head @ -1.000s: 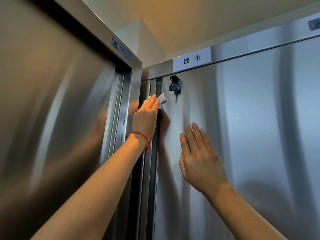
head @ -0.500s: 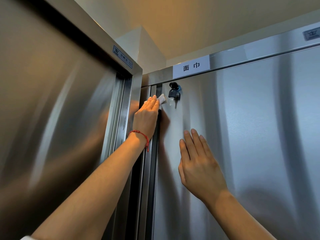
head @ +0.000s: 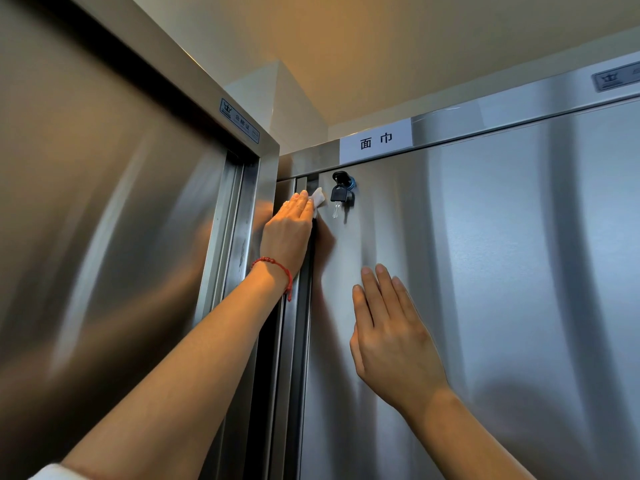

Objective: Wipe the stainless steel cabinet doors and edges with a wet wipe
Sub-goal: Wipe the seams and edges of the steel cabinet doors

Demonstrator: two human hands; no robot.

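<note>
A tall stainless steel cabinet door [head: 502,271] fills the right half of the head view. My left hand [head: 289,228], with a red bracelet at the wrist, presses a white wet wipe [head: 318,199] against the door's left edge, near the top. Only a corner of the wipe shows past the fingertips. My right hand [head: 391,334] lies flat on the door face lower down, fingers straight and pointing up.
A black key [head: 338,194] hangs in the lock just right of the wipe. A white paper label [head: 375,141] sits on the top rail. A second steel cabinet [head: 104,237] stands close on the left, meeting this one at the corner.
My left hand has slid the wipe a little way up the door edge toward the top rail. My right hand stays flat on the door.
</note>
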